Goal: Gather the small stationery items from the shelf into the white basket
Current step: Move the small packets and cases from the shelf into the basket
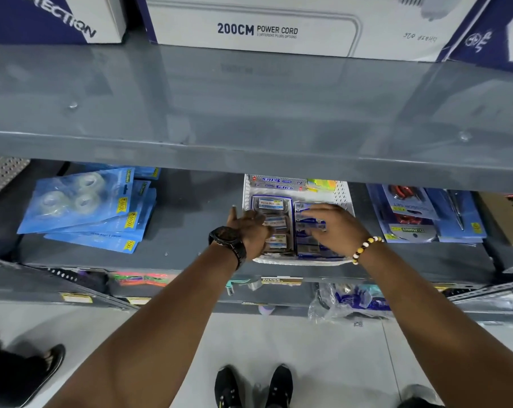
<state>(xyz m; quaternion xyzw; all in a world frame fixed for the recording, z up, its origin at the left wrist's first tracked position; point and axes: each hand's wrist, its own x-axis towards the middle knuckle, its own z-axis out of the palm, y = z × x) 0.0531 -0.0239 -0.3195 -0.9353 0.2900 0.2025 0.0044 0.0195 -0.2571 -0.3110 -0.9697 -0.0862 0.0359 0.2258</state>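
The white perforated basket stands on the grey middle shelf, just under the shelf above. It holds rows of small stationery packs: grey-and-white ones on the left, blue ones on the right, and long Softek boxes at the back. My left hand, with a black watch, rests against the left row, thumb raised and fingers apart. My right hand, with a beaded bracelet, is over the right row, its fingers pinching a small blue pack.
Blue tape-roll packs lie stacked on the shelf to the left, and blue scissor-set packs to the right. The upper shelf edge overhangs the basket. A plastic bag sits on the lower shelf. Another person's shoe is on the floor at left.
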